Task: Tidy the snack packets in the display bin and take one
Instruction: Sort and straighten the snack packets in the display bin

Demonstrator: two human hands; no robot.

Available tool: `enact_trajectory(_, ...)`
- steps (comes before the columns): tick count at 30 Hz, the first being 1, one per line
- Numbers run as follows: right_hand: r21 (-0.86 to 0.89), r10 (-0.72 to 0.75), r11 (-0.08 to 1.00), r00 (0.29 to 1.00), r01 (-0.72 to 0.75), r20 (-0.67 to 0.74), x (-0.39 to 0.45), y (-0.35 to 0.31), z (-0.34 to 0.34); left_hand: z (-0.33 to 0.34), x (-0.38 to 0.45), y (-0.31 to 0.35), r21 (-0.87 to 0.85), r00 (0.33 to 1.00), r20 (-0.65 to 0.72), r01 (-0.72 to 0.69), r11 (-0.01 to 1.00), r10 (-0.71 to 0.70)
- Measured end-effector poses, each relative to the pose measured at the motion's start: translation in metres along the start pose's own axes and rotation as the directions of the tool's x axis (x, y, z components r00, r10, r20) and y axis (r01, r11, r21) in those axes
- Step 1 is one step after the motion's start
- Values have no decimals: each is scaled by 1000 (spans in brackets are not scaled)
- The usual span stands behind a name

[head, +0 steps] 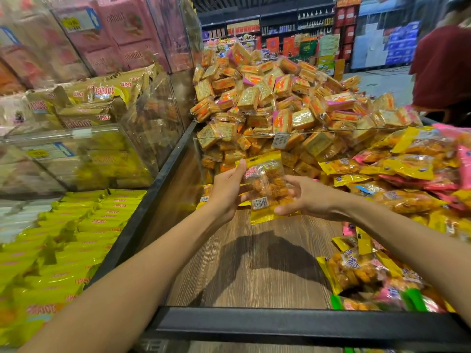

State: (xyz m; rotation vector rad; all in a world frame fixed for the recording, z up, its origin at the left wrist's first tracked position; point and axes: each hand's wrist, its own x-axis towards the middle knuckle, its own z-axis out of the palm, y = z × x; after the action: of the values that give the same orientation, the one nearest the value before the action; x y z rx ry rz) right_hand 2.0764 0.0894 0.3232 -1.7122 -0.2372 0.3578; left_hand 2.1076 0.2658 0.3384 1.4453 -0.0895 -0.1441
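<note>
Holding the snack packet [267, 189] upright between both grips, your left hand [225, 192] pinches at nine o'clock, right hand [303, 197] at three; bin floor [254, 263] below.

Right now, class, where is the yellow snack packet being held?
In the head view, centre: the yellow snack packet is held between left hand and right hand, above the bin's wooden floor.

I've got one wide-angle view only, worn on the person's head — it looks forward and down into the display bin [254, 319], close enough that both forearms reach in from the bottom edge. Edges bend and blur; farther off, store shelves [280, 24] show at the top — no second view to overlap.
</note>
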Motion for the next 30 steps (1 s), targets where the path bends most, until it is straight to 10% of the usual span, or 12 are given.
enact_trajectory(8,200,-63,976,991,87,-122,-5,-9,-13,-2,-6,7,303,957,252,61,951,-142)
enact_trajectory(17,235,-30,970,987,67,-159,-5,-11,-16,-6,-9,3,461,974,223,-77,884,-31)
enact_trajectory(24,70,-114,986,908,154,-403,-5,-10,-14,1,-9,-2,518,934,153,-354,778,323)
enact_trajectory(30,-251,-316,943,831,221,-457,-5,-10,-1,13,-11,-9,379,944,213,-317,870,251)
